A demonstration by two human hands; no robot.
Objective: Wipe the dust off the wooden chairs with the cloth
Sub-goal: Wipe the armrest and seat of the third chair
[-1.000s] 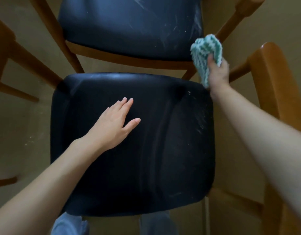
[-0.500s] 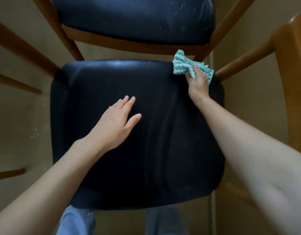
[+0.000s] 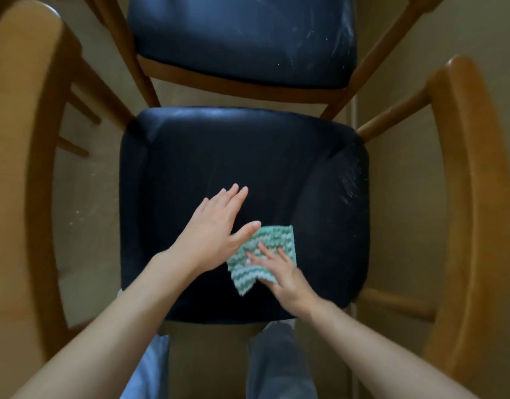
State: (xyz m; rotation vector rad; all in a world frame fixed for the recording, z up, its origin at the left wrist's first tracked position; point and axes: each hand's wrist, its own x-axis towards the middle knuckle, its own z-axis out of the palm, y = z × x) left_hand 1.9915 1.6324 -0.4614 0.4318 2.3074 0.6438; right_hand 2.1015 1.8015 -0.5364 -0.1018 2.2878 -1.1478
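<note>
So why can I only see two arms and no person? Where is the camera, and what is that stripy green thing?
The camera sits on the person's head and looks down, so you see what they see: their own two arms reaching out. There is only this one view. Below them is a chair with a dark padded seat, and curved wooden chair parts show at both sides. A second chair seat, streaked with pale dust, stands just beyond it. The stripy green-and-white thing is a cloth for cleaning. It lies on the near seat, and the right hand presses on it with straight fingers, not curled round it. The left hand is flat and open beside it, with its thumb at the cloth's edge. At the bottom you can see the person's legs in light trousers.
</note>
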